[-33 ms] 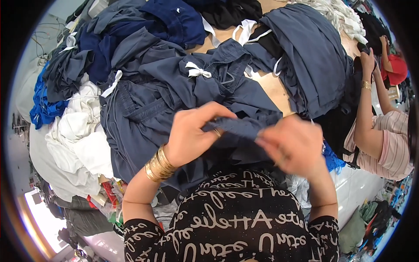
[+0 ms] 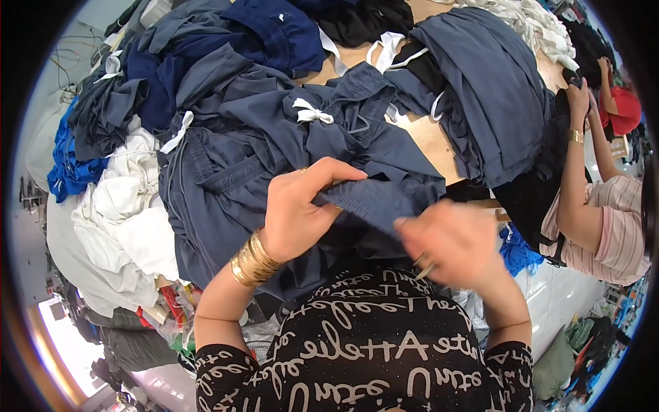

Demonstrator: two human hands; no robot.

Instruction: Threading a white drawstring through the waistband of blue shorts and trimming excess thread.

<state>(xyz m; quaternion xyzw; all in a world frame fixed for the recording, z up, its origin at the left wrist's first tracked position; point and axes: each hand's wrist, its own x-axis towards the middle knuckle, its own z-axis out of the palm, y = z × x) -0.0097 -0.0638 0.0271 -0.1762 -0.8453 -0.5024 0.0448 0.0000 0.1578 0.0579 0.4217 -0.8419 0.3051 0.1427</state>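
Note:
A dark blue-grey garment, apparently trousers with a gathered elastic waistband [image 2: 374,199], is stretched between my two hands above the heap. My left hand [image 2: 302,199], with gold bangles at the wrist, pinches the band's upper left end between thumb and fingers. At the band's lower right end, my right hand [image 2: 453,240] is closed on the cloth, its fingers blurred. A small shiny piece shows below those fingers; I cannot make out whether it is a ring or a tool. Just beyond my hands lie more blue-grey trousers [image 2: 226,165], one with a white tied bow [image 2: 312,111].
A folded blue-grey stack [image 2: 487,89] lies at the right on the wooden table [image 2: 429,137]. White cloth [image 2: 123,206] is heaped at the left, navy garments [image 2: 274,34] at the back. A person in a striped top [image 2: 597,226] handles black cloth on the right.
The waistband is opened out wider and shows more of its face. My right hand has shifted slightly down and left; the left hand has barely moved.

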